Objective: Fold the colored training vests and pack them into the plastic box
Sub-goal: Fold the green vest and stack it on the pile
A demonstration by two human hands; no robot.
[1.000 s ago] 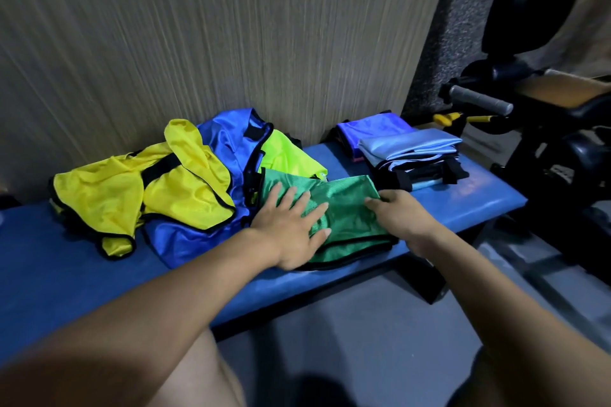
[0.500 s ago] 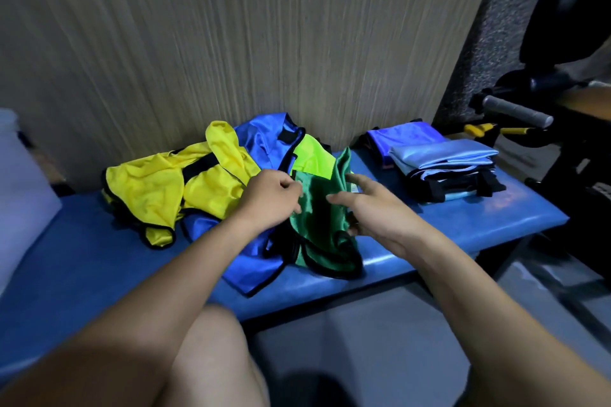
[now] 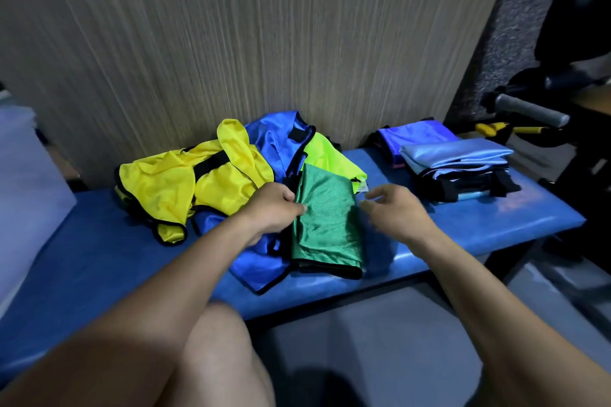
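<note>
Lying folded into a narrow upright rectangle on the padded blue table (image 3: 496, 228), the green mesh training vest with black trim (image 3: 325, 225) is the piece in hand, and the main risk is judged to be that its slippery fabric springs open again: only its left edge is held, so any tug from that side could drag the top layer off the lower one and undo the fold. The left hand (image 3: 274, 208) is set against that left edge, its fingers (image 3: 299, 208) curled and apparently pinching the cloth near the upper third, though the exact contact is blurred. The right hand (image 3: 393, 211) is held just off the right edge of the vest, not touching it, with its fingers (image 3: 375, 195) loosely spread and slightly bent, holding nothing. A second risk is judged to come from below, since the green vest rests partly on a crumpled royal-blue satin vest (image 3: 271, 149), which could be caught and lifted with it. A neon-green vest (image 3: 327, 158) is seen just behind, touching the green one's far end, and a crumpled yellow mesh vest with black trim (image 3: 185, 185) lies to the left, against the blue one. Well apart to the right, a stack of folded blue and light-blue vests (image 3: 456, 165) sits on the table. No plastic box can be made out, so the packing step is judged to be some way off.
</note>
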